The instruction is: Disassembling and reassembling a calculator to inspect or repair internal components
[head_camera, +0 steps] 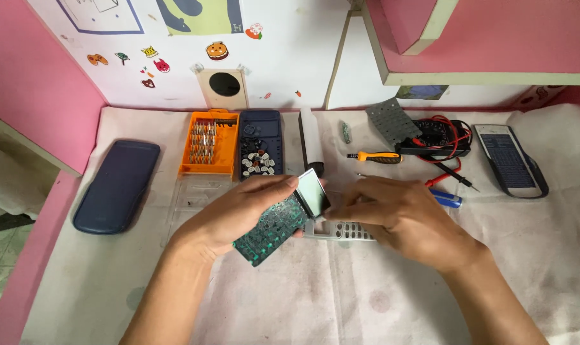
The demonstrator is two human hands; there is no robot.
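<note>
My left hand [242, 211] holds a dark green circuit board [269, 230] with a small grey display screen [313, 193] at its upper end, tilted above the cloth. My right hand [398, 214] has its fingers closed around the screen end of the same board and rests over a grey keypad panel [344, 231] lying flat on the cloth. Part of the keypad is hidden under my right palm.
An orange bit set [208, 143], a dark blue calculator shell with loose keys [260, 144], a dark blue cover [117, 186], a clear plastic lid [194, 195], an orange-handled screwdriver [374, 156], a blue screwdriver [446, 199], a multimeter with leads [438, 137], a grey rubber key mat [392, 121] and another calculator front [510, 160] lie around.
</note>
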